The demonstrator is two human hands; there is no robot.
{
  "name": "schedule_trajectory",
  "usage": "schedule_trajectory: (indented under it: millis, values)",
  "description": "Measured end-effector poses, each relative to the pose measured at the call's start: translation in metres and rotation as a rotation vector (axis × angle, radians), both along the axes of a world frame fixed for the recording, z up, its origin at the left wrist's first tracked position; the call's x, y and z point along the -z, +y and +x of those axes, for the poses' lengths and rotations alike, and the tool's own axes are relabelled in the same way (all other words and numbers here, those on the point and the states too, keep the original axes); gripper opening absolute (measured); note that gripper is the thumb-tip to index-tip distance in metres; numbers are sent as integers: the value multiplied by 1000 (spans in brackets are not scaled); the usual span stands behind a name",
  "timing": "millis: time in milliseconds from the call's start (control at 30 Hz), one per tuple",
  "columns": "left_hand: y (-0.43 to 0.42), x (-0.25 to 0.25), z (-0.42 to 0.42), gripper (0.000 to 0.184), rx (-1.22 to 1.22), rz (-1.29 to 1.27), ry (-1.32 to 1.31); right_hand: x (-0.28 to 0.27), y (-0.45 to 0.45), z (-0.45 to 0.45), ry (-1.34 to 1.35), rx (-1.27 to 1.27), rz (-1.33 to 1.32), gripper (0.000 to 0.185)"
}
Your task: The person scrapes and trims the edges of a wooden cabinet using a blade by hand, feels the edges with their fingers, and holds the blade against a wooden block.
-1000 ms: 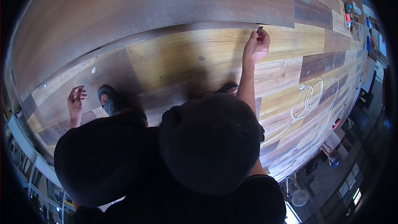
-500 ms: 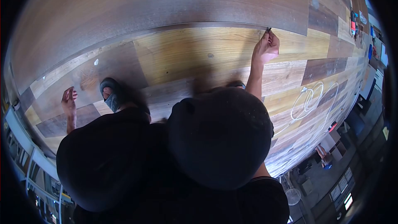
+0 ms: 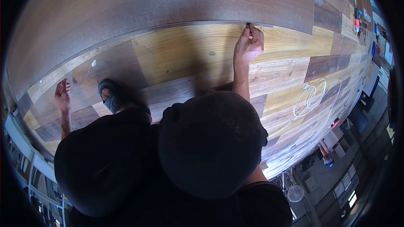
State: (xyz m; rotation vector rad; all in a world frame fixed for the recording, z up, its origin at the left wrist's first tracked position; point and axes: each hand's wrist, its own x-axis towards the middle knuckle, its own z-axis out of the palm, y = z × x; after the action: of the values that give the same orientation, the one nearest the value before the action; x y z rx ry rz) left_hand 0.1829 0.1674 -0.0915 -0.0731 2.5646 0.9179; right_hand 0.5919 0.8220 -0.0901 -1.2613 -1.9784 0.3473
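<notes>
A large brown wood-grain board [image 3: 181, 0] spans the top of the view, its near edge curved by the lens. My right hand [image 3: 249, 44] is at that edge, with thumb and fingers pinched on a small dark thing [image 3: 248, 25] pressed against it. Most of the thing is hidden by the fingers, so its kind does not show. A thin strip [image 3: 266, 26] shows along the edge just right of the hand. Far to the left, my left hand [image 3: 62, 94] hangs over the floor, fingers loosely bent and nothing visible in them, apart from the board.
Patchwork wood-look flooring [image 3: 176, 59] lies below the board. My sandalled foot [image 3: 110, 96] stands on it near a small white scrap [image 3: 94, 63]. A coiled white cable [image 3: 309, 98] lies at the right. Farther off are a person [image 3: 326, 155] and a round stool-like object [image 3: 296, 193].
My right hand has slid left along the board's edge, still pinching the small dark thing. My left hand has shifted slightly up and left in the view.
</notes>
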Motion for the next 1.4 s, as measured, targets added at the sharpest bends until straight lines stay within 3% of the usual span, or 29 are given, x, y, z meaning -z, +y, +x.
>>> schedule_trajectory:
  millis: [133, 233, 400, 633, 867, 1133, 1167, 1233, 1300, 1333, 1400]
  values:
    - [-2, 11, -6, 44, 10, 7, -11, -4, -23, -12, -69, 13, -96, 13]
    - [7, 8, 5, 45, -22, 5, -5, -13, -46, -21, 14, -221, -219, 13]
    - [-27, 8, 4, 44, -45, 32, -1, 4, 46, 47, 63, 133, -180, 17]
    - [-53, 11, 12, 43, -70, -56, 2, -4, 68, 55, 3, 57, 18, 14]
    - [-75, 13, 11, 46, -96, -71, 12, 13, 78, 65, 60, 42, -23, 18]
    - [-130, 6, 34, 58, -216, -449, 263, 12, 67, 52, 29, 117, -110, 15]
    - [-163, 14, 40, 60, -224, -387, 274, 8, 60, 43, 62, 107, -88, 15]
    - [-210, 20, 63, 64, -249, -535, 284, 1, 50, 30, 27, 127, -115, 18]
    - [-280, 43, 106, 70, -480, -764, 165, -3, 32, 12, -18, 144, -140, 23]
    - [-311, 61, 122, 80, -564, -427, 154, -2, 26, 6, 43, 140, -150, 30]
    - [-304, 69, 158, 86, -663, -830, -59, -5, 10, -6, 91, 132, -160, 37]
